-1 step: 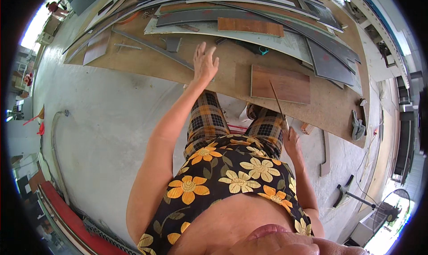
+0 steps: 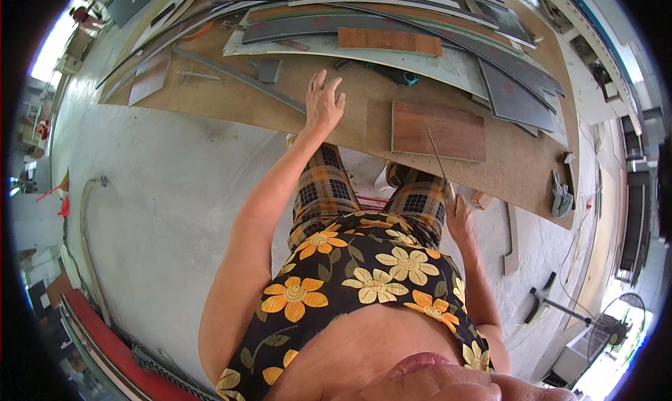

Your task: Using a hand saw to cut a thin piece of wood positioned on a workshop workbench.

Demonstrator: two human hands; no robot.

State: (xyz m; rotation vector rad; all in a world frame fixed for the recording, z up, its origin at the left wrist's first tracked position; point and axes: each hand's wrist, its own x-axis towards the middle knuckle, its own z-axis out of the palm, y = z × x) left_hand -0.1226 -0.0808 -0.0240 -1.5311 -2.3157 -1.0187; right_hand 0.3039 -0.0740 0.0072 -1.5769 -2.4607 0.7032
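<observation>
My left hand is open, fingers loosely apart with nothing in them, over the near edge of the brown worktable. Low on the right, my right hand is closed around the handle of a long thin-bladed tool, perhaps a handsaw seen edge-on. Its narrow blade points up and away, the tip in front of a brown wood-grain board lying flat near the table edge. I cannot tell whether blade and board touch. A small grey offcut and a grey strip lie beyond my left hand.
Long grey and white panels are piled along the table's far side, a short brown plank on top. A teal-handled tool lies before them. Grey gloves rest at the right corner. A fan stands on the floor at right.
The view has shifted slightly. My left fingers have drawn a little closer together, and the tool in my right hand sits at nearly the same angle.
</observation>
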